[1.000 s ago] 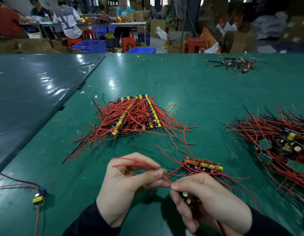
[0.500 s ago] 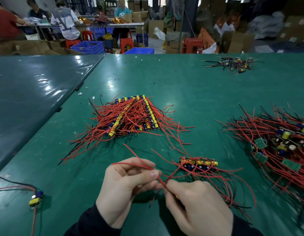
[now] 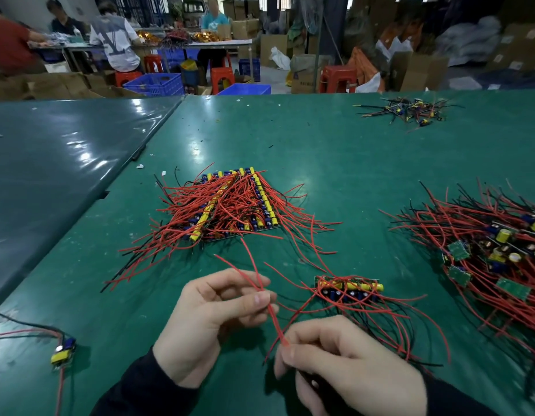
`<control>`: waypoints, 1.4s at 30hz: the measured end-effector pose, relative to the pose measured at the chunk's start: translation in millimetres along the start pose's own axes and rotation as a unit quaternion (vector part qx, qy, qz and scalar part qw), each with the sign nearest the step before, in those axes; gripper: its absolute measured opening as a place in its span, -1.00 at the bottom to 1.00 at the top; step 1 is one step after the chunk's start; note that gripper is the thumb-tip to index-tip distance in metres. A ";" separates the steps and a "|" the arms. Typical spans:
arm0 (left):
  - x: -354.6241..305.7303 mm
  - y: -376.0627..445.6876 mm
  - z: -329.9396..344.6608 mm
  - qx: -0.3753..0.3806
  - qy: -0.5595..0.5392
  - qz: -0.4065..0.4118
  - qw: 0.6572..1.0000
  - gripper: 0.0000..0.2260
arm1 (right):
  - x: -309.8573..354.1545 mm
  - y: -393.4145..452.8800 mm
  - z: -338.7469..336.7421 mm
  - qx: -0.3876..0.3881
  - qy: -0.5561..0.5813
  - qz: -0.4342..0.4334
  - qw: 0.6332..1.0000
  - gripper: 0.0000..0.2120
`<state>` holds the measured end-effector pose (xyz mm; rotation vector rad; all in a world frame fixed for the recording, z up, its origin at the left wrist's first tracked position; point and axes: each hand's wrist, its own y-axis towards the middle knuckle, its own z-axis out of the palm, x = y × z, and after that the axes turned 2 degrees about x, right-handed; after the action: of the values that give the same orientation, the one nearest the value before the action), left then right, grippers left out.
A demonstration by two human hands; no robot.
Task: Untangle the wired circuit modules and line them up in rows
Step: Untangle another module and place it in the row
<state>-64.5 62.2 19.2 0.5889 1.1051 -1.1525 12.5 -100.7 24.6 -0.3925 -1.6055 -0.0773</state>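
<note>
Left hand [image 3: 212,322] and right hand [image 3: 344,367] are both pinching one red wire [image 3: 272,313] above the green table [image 3: 335,163], beside the short module row [image 3: 348,288].

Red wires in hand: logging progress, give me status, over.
Left hand and right hand both pinch red wires. Short row just ahead, loose wires fanned across the path. Tangled pile waits right.

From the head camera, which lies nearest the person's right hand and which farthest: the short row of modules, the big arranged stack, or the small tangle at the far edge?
From the right hand:
1. Short row of modules, just beyond the hand on the table.
2. Big arranged stack, mid-table, ahead and to the left.
3. Small tangle, near the far edge, to the right.
</note>
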 end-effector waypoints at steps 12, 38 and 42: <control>-7.8 -9.2 -4.5 0.088 -0.079 -0.082 0.990 -0.52 | 6.8 1.0 -7.1 0.160 0.149 0.010 0.976 -0.77; 5.9 0.6 -0.5 -0.112 0.087 0.125 0.982 -0.87 | 0.3 -0.8 2.0 -0.016 -0.086 0.028 0.996 -0.76; 5.4 0.7 -0.5 -0.107 0.075 0.120 0.984 -0.84 | -0.4 -0.8 2.5 -0.015 -0.098 0.033 0.994 -0.77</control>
<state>-64.0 60.6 14.1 0.6276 1.2318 -0.7801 9.9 -100.8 24.2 -0.4880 -1.7856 -0.0128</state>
